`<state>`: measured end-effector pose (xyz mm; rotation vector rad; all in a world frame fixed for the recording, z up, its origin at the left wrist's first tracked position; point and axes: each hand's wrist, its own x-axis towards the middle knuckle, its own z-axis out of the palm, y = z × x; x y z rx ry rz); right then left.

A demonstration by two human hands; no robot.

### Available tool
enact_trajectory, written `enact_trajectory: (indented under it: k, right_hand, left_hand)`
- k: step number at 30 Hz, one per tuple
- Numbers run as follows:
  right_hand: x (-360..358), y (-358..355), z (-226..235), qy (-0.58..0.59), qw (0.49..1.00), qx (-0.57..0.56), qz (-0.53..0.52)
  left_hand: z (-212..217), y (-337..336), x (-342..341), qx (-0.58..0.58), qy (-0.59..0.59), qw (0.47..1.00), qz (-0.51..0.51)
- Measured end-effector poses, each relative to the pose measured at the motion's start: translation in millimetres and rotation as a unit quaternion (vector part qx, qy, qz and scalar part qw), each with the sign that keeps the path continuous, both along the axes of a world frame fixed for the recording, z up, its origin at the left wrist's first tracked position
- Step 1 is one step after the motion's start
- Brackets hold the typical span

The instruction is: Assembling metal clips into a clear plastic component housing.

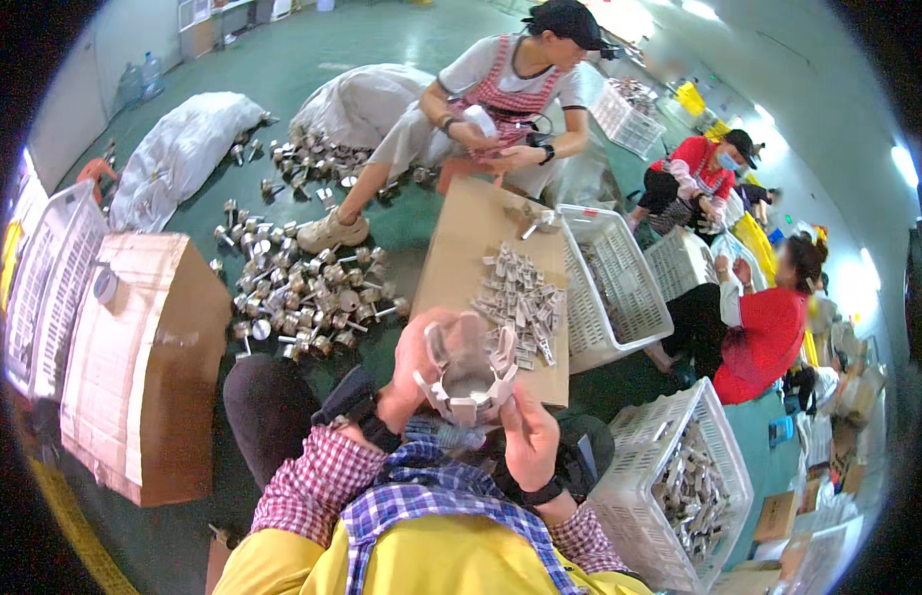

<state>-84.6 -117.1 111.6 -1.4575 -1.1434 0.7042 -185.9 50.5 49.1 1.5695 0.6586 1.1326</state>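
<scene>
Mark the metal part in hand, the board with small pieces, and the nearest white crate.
metal part (470,382), head view, on its shiny centre.
board (459,260), head view, on bare cardboard left of the small pieces.
white crate (630,458), head view, on its left mesh wall.

We count two hands of our own, the left hand (413,369) and the right hand (528,436), both closed on one ringed metal part (469,382) near six o'clock. We see three other people: one seated worker (501,89) at twelve o'clock and two more workers (739,297) at three o'clock. We count five white plastic crates: two (620,283) near the centre, one (679,486) at four o'clock, one (628,119) at one o'clock, one (45,288) at nine o'clock. There are two white sacks (183,149) at eleven o'clock, one cardboard box (134,357) at eight o'clock, and one cardboard sheet (471,258). The loose metal pieces (302,288) on the floor are too many to count
</scene>
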Motion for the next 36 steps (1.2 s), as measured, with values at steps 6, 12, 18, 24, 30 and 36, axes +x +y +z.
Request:
enact_trajectory:
  k: [6, 12, 18, 24, 30, 36]
  right_hand:
    - [10, 14, -10, 0.156, 0.986, 0.000, 0.059]
    - [28, 23, -27, 0.257, 0.958, 0.071, 0.103]
    - [31, 23, -38, 0.380, 0.921, 0.083, -0.010]
    - [33, 19, -51, 0.278, 0.955, 0.068, -0.078]
    - [29, 24, -57, 0.309, 0.940, 0.121, -0.078]
    - [32, 1, -65, 0.309, 0.945, 0.106, -0.003]
  left_hand:
    - [19, -18, 10, -0.077, -0.035, 0.996, -0.030]
    - [33, -19, 6, 0.027, 0.096, 0.995, 0.032]
    - [54, -11, -36, -0.107, -0.028, 0.994, -0.006]
    - [86, -14, -72, 0.179, 0.073, 0.977, 0.094]
    - [110, -25, -74, 0.354, 0.134, 0.912, 0.159]
    - [73, -4, -54, 0.150, 0.040, 0.985, 0.079]
